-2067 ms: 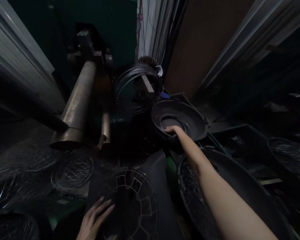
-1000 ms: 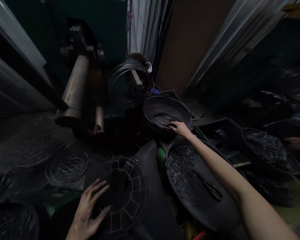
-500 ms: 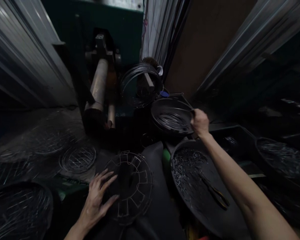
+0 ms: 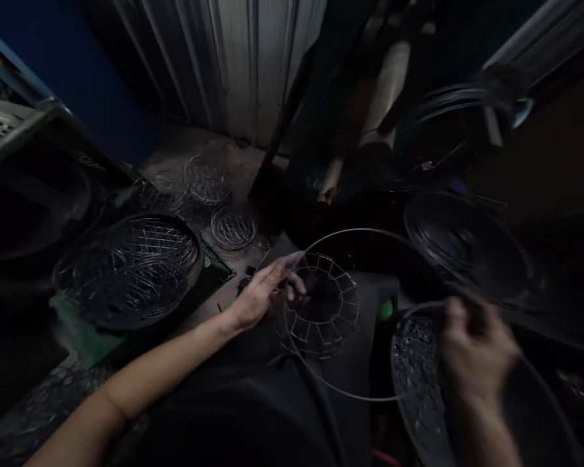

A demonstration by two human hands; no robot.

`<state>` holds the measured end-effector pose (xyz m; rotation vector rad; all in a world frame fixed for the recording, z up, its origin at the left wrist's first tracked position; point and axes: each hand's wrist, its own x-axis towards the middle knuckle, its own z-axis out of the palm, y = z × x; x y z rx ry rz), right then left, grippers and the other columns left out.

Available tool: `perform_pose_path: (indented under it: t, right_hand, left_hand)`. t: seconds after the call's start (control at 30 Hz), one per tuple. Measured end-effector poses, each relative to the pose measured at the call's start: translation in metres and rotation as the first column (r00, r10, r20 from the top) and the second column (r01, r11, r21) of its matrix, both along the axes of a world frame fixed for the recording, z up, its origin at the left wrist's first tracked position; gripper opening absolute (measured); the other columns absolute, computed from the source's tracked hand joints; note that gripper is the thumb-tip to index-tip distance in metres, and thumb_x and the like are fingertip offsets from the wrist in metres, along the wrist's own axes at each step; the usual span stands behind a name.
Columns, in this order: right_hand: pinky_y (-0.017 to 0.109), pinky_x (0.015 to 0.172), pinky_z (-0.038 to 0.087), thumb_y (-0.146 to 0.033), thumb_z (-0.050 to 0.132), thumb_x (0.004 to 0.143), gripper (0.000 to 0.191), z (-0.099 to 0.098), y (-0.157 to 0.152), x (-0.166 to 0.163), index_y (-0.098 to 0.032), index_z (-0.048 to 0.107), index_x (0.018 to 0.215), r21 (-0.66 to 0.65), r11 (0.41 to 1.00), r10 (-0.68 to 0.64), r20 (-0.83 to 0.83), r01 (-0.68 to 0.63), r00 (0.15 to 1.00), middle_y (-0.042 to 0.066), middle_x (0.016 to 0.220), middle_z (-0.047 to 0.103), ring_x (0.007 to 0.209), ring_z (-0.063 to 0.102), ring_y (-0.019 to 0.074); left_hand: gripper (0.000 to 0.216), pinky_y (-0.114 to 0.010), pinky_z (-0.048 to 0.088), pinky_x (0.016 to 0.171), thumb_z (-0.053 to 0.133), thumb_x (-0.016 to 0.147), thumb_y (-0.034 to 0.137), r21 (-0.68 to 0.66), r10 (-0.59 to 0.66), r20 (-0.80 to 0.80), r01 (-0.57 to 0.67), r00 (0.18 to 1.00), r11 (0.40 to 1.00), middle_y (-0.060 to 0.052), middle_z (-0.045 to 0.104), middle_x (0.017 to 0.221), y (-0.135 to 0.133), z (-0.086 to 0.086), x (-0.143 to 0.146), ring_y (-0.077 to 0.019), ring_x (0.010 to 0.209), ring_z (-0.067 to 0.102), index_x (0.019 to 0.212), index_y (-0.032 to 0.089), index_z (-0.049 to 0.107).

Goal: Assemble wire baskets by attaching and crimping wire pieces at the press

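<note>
My right hand (image 4: 479, 350), blurred at the right of the frame, is curled closed around a large wire ring (image 4: 360, 229). The ring stands out as a thin loop across the centre and lower centre. My left hand (image 4: 267, 288), left of centre, meets its left side with the fingers partly bent; I cannot tell whether they pinch the wire. Behind the loop, at the centre, a round wire frame (image 4: 316, 323) sits on a dark sheet (image 4: 382, 288). Under my right hand, at lower right, a dark basin (image 4: 540, 402) holds small metal pieces (image 4: 418, 363). At upper right a pan (image 4: 501, 253) holds coiled wire (image 4: 438, 246); at left, wire grids (image 4: 141, 272) fill a round tub (image 4: 200, 253).
</note>
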<state>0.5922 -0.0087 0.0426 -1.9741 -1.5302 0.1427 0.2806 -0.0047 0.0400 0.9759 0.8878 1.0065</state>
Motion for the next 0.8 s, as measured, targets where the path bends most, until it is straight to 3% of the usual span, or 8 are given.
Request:
perform_pose_path:
  t: [0.1, 0.2, 0.27, 0.33, 0.47, 0.63, 0.8]
  right_hand:
    - [0.042, 0.089, 0.047, -0.043, 0.044, 0.086, 0.04, -0.036, 0.004, -0.035, -0.019, 0.063, 0.112, -0.064, 0.998, 0.015, -0.122, -0.023, 0.992, 0.011, 0.105, 0.067, 0.099, 0.061, 0.0278]
    - [0.04, 0.089, 0.046, -0.037, 0.042, 0.085, 0.039, -0.066, 0.012, -0.05, -0.017, 0.065, 0.108, -0.106, 0.986, 0.117, -0.122, -0.13, 0.986, 0.011, 0.105, 0.067, 0.098, 0.062, 0.0258]
    - [0.04, 0.088, 0.046, -0.037, 0.041, 0.086, 0.039, -0.078, 0.015, -0.05, -0.016, 0.065, 0.108, -0.119, 0.978, 0.157, -0.097, -0.169, 0.983, 0.012, 0.105, 0.067, 0.096, 0.061, 0.0253]
    - [0.039, 0.085, 0.047, -0.037, 0.04, 0.086, 0.04, -0.084, 0.015, -0.045, -0.017, 0.066, 0.109, -0.158, 0.971, 0.171, -0.066, -0.18, 0.983, 0.012, 0.101, 0.067, 0.091, 0.062, 0.0252]
    - [0.038, 0.079, 0.047, -0.038, 0.037, 0.085, 0.045, -0.09, 0.015, -0.037, -0.016, 0.065, 0.112, -0.254, 0.947, 0.196, -0.018, -0.194, 0.981, 0.012, 0.093, 0.065, 0.083, 0.061, 0.0253]
    - [0.036, 0.074, 0.047, -0.037, 0.037, 0.085, 0.046, -0.092, 0.02, -0.032, -0.02, 0.063, 0.118, -0.333, 0.912, 0.249, -0.011, -0.238, 0.968, 0.009, 0.086, 0.061, 0.077, 0.059, 0.0233]
    - [0.034, 0.071, 0.047, -0.039, 0.04, 0.085, 0.047, -0.09, 0.019, -0.02, -0.023, 0.059, 0.124, -0.414, 0.858, 0.302, -0.074, -0.304, 0.951, 0.005, 0.077, 0.057, 0.073, 0.058, 0.0211]
  left_hand:
    - [0.05, -0.021, 0.043, 0.057, 0.05, 0.087, 0.041, -0.012, 0.122, -0.318, -0.133, 0.94, 0.991, 0.0, 0.061, 0.065, 0.001, -0.028, -0.022, -0.0087, 0.053, 0.051, 0.129, 0.013, 0.05]
    - [0.038, -0.028, 0.049, 0.075, 0.046, 0.088, 0.031, 0.145, 0.17, -0.659, -0.098, 0.733, 0.985, -0.005, 0.068, 0.087, 0.007, -0.063, -0.034, -0.0147, 0.074, 0.062, 0.121, 0.017, 0.058]
    - [0.037, -0.031, 0.047, 0.089, 0.043, 0.088, 0.026, 0.203, 0.168, -0.772, -0.012, 0.613, 0.979, -0.006, 0.066, 0.106, 0.009, -0.08, -0.035, -0.0181, 0.096, 0.061, 0.121, 0.019, 0.058]
    - [0.041, -0.032, 0.046, 0.092, 0.039, 0.089, 0.023, 0.187, 0.117, -0.832, 0.076, 0.543, 0.979, -0.007, 0.064, 0.11, 0.009, -0.091, -0.033, -0.0188, 0.102, 0.059, 0.127, 0.018, 0.053]
    - [0.048, -0.032, 0.048, 0.084, 0.032, 0.091, 0.022, 0.108, 0.014, -0.9, 0.191, 0.437, 0.976, -0.008, 0.06, 0.095, 0.009, -0.096, -0.032, -0.0174, 0.088, 0.059, 0.138, 0.015, 0.039]
    - [0.051, -0.032, 0.048, 0.083, 0.028, 0.092, 0.023, 0.072, -0.045, -0.912, 0.266, 0.408, 0.961, -0.008, 0.054, 0.093, 0.012, -0.098, -0.036, -0.0172, 0.085, 0.055, 0.142, 0.015, 0.031]
    - [0.049, -0.031, 0.047, 0.086, 0.028, 0.093, 0.026, 0.077, -0.023, -0.914, 0.228, 0.406, 0.971, -0.008, 0.051, 0.103, 0.007, -0.106, -0.035, -0.0176, 0.094, 0.054, 0.142, 0.02, 0.031]
